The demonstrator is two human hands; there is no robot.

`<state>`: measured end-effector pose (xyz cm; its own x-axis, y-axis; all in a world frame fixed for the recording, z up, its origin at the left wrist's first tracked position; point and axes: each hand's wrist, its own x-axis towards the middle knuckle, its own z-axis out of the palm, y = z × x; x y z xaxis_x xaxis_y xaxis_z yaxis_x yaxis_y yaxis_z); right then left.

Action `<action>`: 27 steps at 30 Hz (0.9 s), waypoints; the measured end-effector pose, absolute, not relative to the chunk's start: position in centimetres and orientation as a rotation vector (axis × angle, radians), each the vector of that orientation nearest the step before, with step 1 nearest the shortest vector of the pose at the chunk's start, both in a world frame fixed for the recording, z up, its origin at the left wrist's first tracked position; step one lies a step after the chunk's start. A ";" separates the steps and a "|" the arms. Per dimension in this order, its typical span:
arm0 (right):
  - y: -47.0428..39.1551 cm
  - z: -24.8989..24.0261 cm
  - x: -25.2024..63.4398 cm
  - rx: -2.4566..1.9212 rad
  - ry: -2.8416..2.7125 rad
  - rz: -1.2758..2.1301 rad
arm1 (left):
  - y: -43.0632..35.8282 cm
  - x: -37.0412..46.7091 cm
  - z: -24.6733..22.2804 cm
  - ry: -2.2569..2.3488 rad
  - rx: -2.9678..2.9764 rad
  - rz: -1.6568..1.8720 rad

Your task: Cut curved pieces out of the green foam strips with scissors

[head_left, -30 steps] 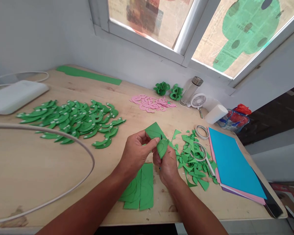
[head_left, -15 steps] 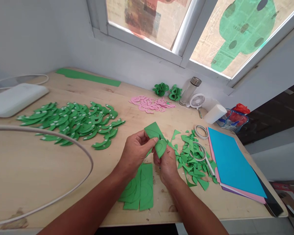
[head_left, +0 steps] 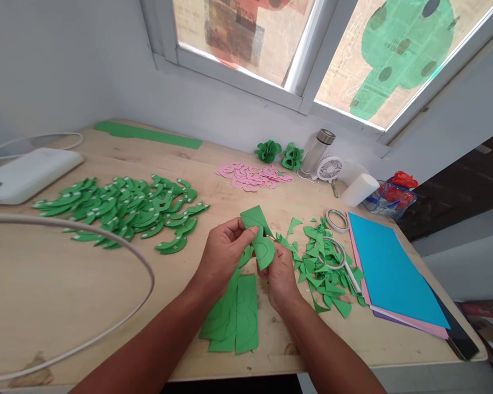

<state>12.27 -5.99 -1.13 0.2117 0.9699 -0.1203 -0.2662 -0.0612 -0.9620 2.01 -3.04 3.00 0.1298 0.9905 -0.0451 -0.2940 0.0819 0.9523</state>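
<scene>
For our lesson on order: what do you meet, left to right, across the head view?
White device → pile of curved green pieces → left hand → right hand → green scraps → blue sheet

At centre were two hands (head_left: 222, 250) and at least one held card (head_left: 265, 250); below, two or more flat cards (head_left: 247, 317). Above, from centre rightward, were two rosettes (head_left: 268, 151), one bottle (head_left: 314, 156), one fan (head_left: 329, 168), one cylinder (head_left: 359, 190); at right, one tape roll (head_left: 328, 221), one magnifier (head_left: 351, 277), one blue sheet (head_left: 396, 268); at left, one box (head_left: 28, 175), one strip (head_left: 148, 135). The arcs (head_left: 142, 213), pink pieces (head_left: 252, 178) and scraps (head_left: 327, 286) overlapped too much to count.
</scene>
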 end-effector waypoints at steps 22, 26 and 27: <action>-6.1 -0.8 12.1 -1.168 -0.746 1.257 | -2.9 2.0 2.8 0.919 1.008 1.160; -6.0 -1.2 12.2 -1.162 -0.740 1.265 | -2.8 1.9 2.6 0.944 1.006 1.170; -6.0 -1.2 12.2 -1.160 -0.743 1.266 | -2.8 1.8 2.6 0.953 1.002 1.174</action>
